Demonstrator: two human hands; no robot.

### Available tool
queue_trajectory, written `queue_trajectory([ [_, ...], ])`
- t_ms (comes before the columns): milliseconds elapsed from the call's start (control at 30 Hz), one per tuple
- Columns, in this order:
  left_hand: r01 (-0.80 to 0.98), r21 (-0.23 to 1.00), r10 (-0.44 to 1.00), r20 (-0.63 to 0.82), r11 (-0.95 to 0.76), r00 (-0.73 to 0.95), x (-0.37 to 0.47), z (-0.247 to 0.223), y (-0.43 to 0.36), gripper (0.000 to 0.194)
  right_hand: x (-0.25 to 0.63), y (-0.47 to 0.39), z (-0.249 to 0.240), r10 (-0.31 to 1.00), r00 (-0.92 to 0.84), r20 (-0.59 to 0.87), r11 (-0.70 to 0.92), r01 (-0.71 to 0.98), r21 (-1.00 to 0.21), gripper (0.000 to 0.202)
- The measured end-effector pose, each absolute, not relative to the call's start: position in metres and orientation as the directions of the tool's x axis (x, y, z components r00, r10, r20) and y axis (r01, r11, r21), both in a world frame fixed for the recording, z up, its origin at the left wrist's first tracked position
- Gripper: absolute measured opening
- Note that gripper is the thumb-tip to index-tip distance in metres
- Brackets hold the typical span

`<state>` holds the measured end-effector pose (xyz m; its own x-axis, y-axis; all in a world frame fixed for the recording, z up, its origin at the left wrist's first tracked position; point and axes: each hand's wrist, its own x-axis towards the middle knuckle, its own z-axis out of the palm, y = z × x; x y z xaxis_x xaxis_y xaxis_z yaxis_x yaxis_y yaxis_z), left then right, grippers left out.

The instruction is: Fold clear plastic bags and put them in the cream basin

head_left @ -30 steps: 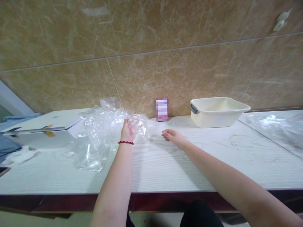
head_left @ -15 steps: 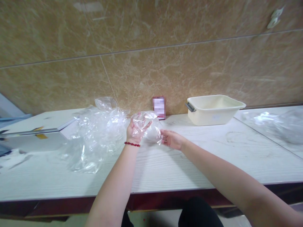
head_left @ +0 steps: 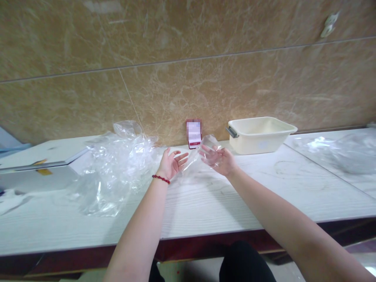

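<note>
Now has clear bag (head_left: 192, 159) over fingers of right hand (head_left: 226, 161), not left; can't tell if pinched. Keeps left hand (head_left: 170, 164) open, fingers apart. Has bag above desk (head_left: 205, 213), nearer back edge.

White wood-grain table (head_left: 199, 211) with clear plastic bags (head_left: 117, 168), white box (head_left: 44, 164), cream bin (head_left: 258, 141).

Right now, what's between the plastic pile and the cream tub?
The head view shows the left hand, a clear bag, the right hand and, by the wall, a red-edged item.
</note>
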<state>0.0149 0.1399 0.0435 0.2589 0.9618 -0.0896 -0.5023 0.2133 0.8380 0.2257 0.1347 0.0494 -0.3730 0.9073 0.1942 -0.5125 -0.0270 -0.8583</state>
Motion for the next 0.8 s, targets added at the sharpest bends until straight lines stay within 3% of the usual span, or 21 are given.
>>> queue_trajectory([
  [133,-0.317,0.872,0.866,-0.204,0.372,0.456,0.029,0.046,0.131,0.039,0.225,0.133,0.048,0.862,-0.495,0.114,-0.107,-0.397,-0.912,0.013],
  [233,-0.224,0.911,0.830,-0.187,0.347,0.526,0.037,0.043,0.127,0.028,0.223,0.137,0.043,0.874,-0.479,0.083,-0.064,-0.283,-0.957,0.016],
  [500,-0.163,0.967,0.904,-0.112,0.194,0.412,0.028,0.036,0.132,0.041,0.227,0.158,0.034,0.973,-0.166,0.161,0.130,-0.186,-0.974,0.029],
  [800,-0.033,0.988,0.847,-0.110,0.149,0.520,0.020,0.036,0.131,0.049,0.245,0.166,0.047,0.944,-0.069,0.323,0.326,0.043,-0.944,0.028],
])
